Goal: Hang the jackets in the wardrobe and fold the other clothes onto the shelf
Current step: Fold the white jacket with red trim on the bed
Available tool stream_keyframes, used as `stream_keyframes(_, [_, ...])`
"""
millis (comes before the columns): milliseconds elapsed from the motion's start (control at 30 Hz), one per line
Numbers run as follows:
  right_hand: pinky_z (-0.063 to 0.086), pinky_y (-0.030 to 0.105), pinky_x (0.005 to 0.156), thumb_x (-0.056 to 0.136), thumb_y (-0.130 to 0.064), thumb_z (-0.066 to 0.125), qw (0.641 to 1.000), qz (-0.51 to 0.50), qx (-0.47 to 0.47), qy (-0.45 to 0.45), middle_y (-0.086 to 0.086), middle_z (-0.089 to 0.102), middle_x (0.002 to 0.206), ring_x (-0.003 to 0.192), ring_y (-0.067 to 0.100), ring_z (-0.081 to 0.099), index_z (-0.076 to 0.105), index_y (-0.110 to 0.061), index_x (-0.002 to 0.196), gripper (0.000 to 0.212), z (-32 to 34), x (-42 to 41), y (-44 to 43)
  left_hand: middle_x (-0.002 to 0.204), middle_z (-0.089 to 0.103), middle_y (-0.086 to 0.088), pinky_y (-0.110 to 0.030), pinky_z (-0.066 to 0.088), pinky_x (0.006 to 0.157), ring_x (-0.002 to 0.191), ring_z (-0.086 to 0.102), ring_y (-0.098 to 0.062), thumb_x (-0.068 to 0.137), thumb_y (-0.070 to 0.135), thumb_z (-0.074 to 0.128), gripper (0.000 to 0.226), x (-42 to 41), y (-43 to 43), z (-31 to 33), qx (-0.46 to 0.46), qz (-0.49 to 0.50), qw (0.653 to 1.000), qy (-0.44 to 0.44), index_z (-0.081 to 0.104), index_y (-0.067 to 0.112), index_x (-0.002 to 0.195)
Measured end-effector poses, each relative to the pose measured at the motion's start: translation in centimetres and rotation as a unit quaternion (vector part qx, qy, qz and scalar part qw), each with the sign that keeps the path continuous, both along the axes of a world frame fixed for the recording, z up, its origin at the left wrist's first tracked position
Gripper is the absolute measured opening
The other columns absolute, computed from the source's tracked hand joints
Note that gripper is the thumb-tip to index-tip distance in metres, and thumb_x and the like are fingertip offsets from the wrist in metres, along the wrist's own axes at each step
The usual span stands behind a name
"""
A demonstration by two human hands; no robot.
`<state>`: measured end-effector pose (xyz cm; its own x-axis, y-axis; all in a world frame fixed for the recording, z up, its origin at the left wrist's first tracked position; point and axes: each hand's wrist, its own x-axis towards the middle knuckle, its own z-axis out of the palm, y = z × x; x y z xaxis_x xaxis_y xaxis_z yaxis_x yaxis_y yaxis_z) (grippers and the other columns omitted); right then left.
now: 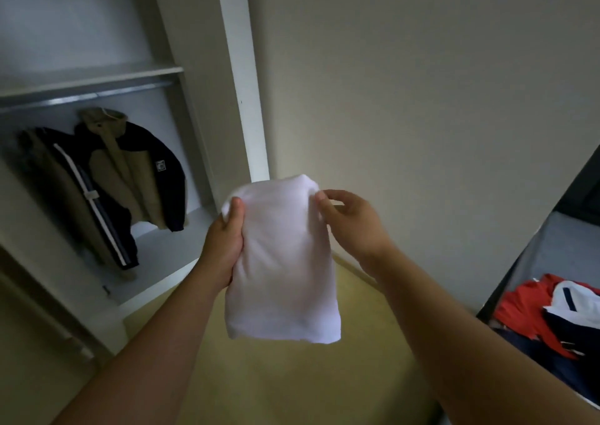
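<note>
A folded white garment hangs in the air in front of me, at the centre of the view. My left hand grips its left edge, thumb on the front. My right hand pinches its upper right corner with thumb and fingertips. To the left stands the open wardrobe. Two jackets hang from its rail: a beige and navy one and a dark one with a white stripe. A white shelf runs just above the rail.
A pile of red, white and navy clothes lies on a grey bed at the right edge. A plain wall fills the middle behind the garment. Yellowish floor lies below my arms.
</note>
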<state>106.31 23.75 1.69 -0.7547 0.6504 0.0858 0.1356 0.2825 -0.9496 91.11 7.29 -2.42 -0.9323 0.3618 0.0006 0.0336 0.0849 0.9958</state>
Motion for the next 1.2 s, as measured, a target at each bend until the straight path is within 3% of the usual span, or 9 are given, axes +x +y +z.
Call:
stream_keyframes(100, [0.054,0.034,0.097,0.062,-0.079,0.076,0.986,0.118,-0.117,-0.031,-0.011,0.071,0.118,0.101,0.004,0.07,0.049,-0.032,0.142,0.097,-1.8,-0.2,-1.5,0.099,0.068,0.014,-0.028,0.053,0.07,0.089,0.067,-0.007,0.069,0.094,0.04,0.071,-0.9,-1.4,0.2,0.049,0.06,0.996,-0.049,0.062,0.034,0.099])
stream_keyframes(200, [0.052,0.045,0.101,0.064,-0.063,0.088,0.972,0.225,-0.034,-0.054,-0.01,0.069,0.127,0.116,0.013,0.066,0.056,-0.033,0.136,0.084,-3.0,-1.8,-2.9,0.108,0.071,0.008,-0.037,0.056,0.083,0.099,0.068,-0.015,0.071,0.095,0.042,0.07,-2.0,-1.7,0.4,0.081,0.068,0.993,-0.055,0.065,0.036,0.1])
stream_keyframes(600, [0.059,0.044,0.087,0.053,-0.057,0.091,0.997,0.075,-0.004,0.001,-0.012,0.073,0.105,0.095,0.008,0.07,0.063,-0.031,0.108,0.067,-3.7,-7.5,-4.2,0.104,0.077,0.007,-0.029,0.061,0.063,0.089,0.075,-0.013,0.059,0.099,0.044,0.091,-6.3,-2.7,-1.1,0.171,0.015,0.97,-0.172,0.068,0.03,0.112])
stream_keyframes(700, [0.057,0.041,0.082,0.055,-0.058,0.082,0.996,0.06,0.065,-0.014,-0.012,0.071,0.098,0.092,0.01,0.068,0.058,-0.032,0.1,0.057,-3.2,-9.5,-4.1,0.106,0.077,0.003,-0.039,0.06,0.082,0.096,0.074,-0.019,0.065,0.097,0.044,0.089,-8.2,-2.7,-1.5,0.175,0.019,0.965,-0.197,0.067,0.027,0.115])
stream_keyframes(800, [0.053,0.034,0.07,0.057,-0.067,0.068,0.983,0.059,0.171,-0.019,-0.012,0.067,0.087,0.082,0.015,0.066,0.05,-0.032,0.09,0.051,-2.0,-12.2,-3.4,0.103,0.077,0.007,-0.036,0.055,0.086,0.099,0.072,-0.017,0.089,0.076,0.047,0.053,-10.4,-2.4,-0.8,0.165,0.019,0.971,-0.174,0.068,0.031,0.107])
stream_keyframes(900, [0.05,0.036,0.065,0.068,-0.059,0.068,0.962,0.064,0.263,-0.037,-0.004,0.066,0.08,0.077,0.028,0.063,0.039,-0.032,0.084,0.042,-1.2,-15.5,-1.3,0.123,0.065,0.001,-0.038,0.049,0.097,0.121,0.059,-0.02,0.094,0.023,0.063,0.029,-13.6,-2.7,0.8,0.029,0.12,0.991,0.053,0.061,0.027,0.123])
stream_keyframes(1033, [0.05,0.041,0.061,0.077,-0.043,0.072,0.927,0.084,0.359,-0.06,0.003,0.064,0.074,0.071,0.037,0.059,0.037,-0.029,0.086,0.039,-0.9,-20.9,1.6,0.165,0.02,0.003,-0.046,0.023,0.121,0.152,0.017,-0.018,0.065,0.003,0.063,0.1,-18.2,-3.1,5.3,-0.227,0.018,0.836,0.499,0.028,0.029,0.155])
stream_keyframes(1133, [0.044,0.037,0.054,0.078,-0.041,0.069,0.892,0.118,0.431,-0.067,0.002,0.057,0.068,0.063,0.037,0.051,0.027,-0.033,0.087,0.044,-0.9,-25.8,3.2,0.169,-0.001,0.003,-0.05,0.002,0.124,0.156,-0.002,-0.02,0.062,0.032,0.068,0.118,-22.1,-1.4,7.4,-0.429,-0.109,0.65,0.618,0.003,0.033,0.159])
stream_keyframes(1200, [0.039,0.034,0.052,0.078,-0.039,0.067,0.872,0.143,0.465,-0.054,-0.002,0.052,0.065,0.06,0.034,0.049,0.021,-0.039,0.087,0.047,-0.7,-29.3,4.2,0.169,0.01,0.0,-0.048,0.006,0.124,0.154,0.012,-0.02,0.065,0.06,0.074,0.123,-25.1,-0.1,6.9,-0.484,-0.122,0.597,0.628,0.0,0.031,0.159])
